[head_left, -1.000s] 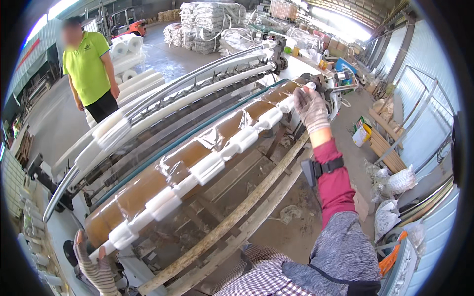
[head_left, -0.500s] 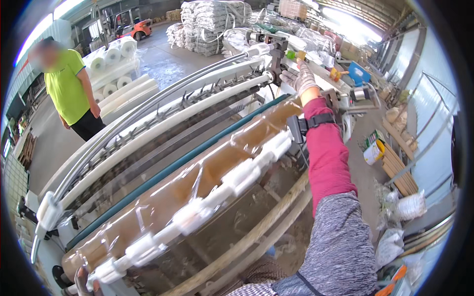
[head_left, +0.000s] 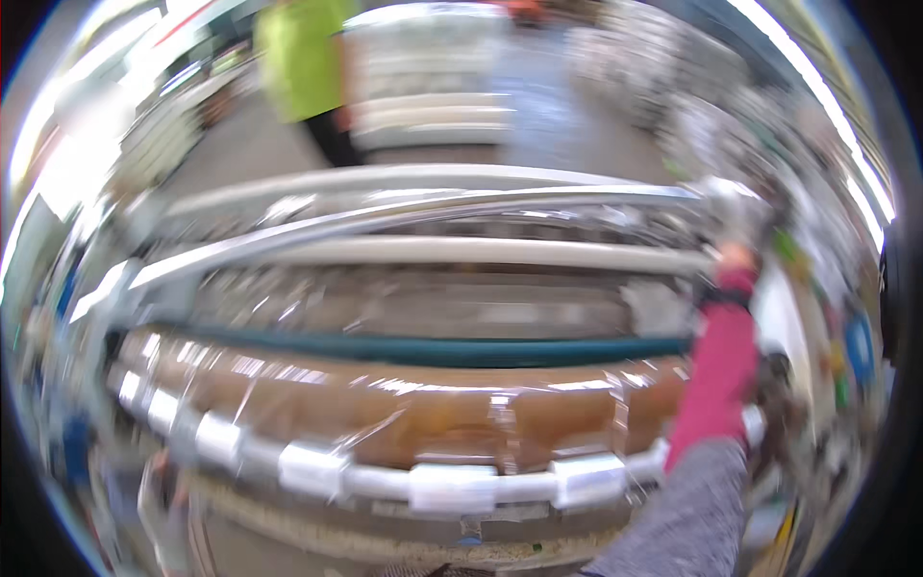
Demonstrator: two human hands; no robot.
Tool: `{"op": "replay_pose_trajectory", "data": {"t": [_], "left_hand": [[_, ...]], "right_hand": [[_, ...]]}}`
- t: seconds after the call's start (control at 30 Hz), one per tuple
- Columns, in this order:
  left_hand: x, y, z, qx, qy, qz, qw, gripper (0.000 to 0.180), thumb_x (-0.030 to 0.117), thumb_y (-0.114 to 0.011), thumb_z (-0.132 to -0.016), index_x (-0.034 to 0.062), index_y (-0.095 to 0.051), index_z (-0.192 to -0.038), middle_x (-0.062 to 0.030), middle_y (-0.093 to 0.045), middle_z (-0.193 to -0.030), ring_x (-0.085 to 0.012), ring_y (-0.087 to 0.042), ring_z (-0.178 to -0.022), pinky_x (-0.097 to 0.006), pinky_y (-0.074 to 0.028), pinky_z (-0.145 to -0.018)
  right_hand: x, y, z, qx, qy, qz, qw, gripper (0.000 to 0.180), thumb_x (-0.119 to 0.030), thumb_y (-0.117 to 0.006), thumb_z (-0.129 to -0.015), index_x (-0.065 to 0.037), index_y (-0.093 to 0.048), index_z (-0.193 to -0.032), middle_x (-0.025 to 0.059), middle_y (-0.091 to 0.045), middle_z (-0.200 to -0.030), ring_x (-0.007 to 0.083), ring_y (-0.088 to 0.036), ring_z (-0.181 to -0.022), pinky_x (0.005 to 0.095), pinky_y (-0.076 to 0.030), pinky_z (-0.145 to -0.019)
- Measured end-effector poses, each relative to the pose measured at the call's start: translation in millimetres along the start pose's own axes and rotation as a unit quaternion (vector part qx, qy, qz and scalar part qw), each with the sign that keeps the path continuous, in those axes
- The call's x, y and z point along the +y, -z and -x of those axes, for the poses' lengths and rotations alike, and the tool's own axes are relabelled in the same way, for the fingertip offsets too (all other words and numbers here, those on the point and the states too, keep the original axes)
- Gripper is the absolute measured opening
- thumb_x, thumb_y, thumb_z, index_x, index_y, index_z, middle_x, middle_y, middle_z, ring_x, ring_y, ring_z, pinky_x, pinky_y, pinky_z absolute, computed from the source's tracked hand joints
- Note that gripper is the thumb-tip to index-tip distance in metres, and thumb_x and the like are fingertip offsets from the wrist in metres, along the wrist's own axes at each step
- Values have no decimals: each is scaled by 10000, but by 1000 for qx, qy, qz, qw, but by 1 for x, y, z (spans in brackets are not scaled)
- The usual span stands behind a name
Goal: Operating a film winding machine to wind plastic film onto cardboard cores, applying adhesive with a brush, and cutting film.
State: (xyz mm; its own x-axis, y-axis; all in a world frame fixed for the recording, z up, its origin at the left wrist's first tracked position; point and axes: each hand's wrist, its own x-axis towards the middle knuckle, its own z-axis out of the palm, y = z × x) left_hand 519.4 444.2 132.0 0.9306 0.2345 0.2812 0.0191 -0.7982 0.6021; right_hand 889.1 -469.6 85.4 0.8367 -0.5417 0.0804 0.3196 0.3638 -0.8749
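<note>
My right arm, in a magenta and grey sleeve, reaches up to the right end of the machine. There my right hand [head_left: 735, 213], in a pale glove, is near the ends of the metal tubes [head_left: 433, 209]; blur hides its fingers. At the lower left my left hand [head_left: 165, 486] shows only as a smear, close to the end of a bar with white sleeves [head_left: 452, 488]. A wide brown roll under glossy clear film [head_left: 385, 404] lies behind that bar. Beyond it run a teal bar [head_left: 481, 348] and a white roller [head_left: 500, 252].
A person in a lime shirt [head_left: 306, 62] stands past the machine, at the far left. White film rolls [head_left: 423, 72] are stacked beside them. Pale bales [head_left: 644, 67] rise at the back right. A worn beam [head_left: 385, 539] crosses the near side.
The view has swung left, so the machine now lies level across the picture. My right hand, earlier open and raised, is now blurred near the tube ends.
</note>
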Motion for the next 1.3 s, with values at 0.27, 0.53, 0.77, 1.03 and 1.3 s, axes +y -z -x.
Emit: {"op": "replay_pose_trajectory", "data": {"t": [0.27, 0.53, 0.77, 1.03, 1.3], "left_hand": [[-38, 43, -25, -16, -22, 6, 1000, 583, 64, -742, -761, 9, -479, -1278, -122, -596, -1198, -200, -588, -1085, -298, -449, -938], [-204, 175, -75, -10, -138, -71, 988, 785, 216, -755, -693, 105, -394, -1381, -161, -479, -1307, -329, -488, -1195, -374, -402, -1008], [-278, 215, -237, -15, -266, -147, 953, 946, 174, -793, -624, 159, -293, -1427, -126, -369, -1414, -327, -386, -1285, -392, -354, -1056], [-267, 159, -370, -86, -323, -282, 899, 1020, 376, -816, -624, 201, -242, -1450, -148, -316, -1456, -311, -334, -1337, -456, -298, -1083], [-320, 226, -418, -244, -357, -97, 897, 833, 440, -780, -562, 92, -503, -1266, -172, -659, -1026, -353, -621, -982, -416, -489, -828]], "right_hand": [[81, -103, 47, -57, 35, -82, 994, 584, -457, -644, -829, -63, -502, -1235, 128, -564, -1207, 278, -562, -1100, 407, -497, -907], [226, -447, 347, -220, -30, -194, 956, 624, -530, -666, -780, -84, -530, -1195, 93, -583, -1179, 259, -564, -1096, 448, -509, -913], [305, -672, 517, -195, -46, -242, 949, 638, -572, -629, -785, -103, -485, -1193, 139, -560, -1130, 336, -575, -1027, 510, -553, -821], [340, -767, 613, -118, -105, -341, 927, 647, -559, -543, -855, -150, -372, -1327, 152, -475, -1250, 359, -491, -1115, 566, -495, -857], [402, -817, 598, -269, -5, -382, 884, 792, -636, -429, -831, 53, -492, -1217, 207, -588, -1128, 337, -579, -1048, 478, -445, -938]]}}
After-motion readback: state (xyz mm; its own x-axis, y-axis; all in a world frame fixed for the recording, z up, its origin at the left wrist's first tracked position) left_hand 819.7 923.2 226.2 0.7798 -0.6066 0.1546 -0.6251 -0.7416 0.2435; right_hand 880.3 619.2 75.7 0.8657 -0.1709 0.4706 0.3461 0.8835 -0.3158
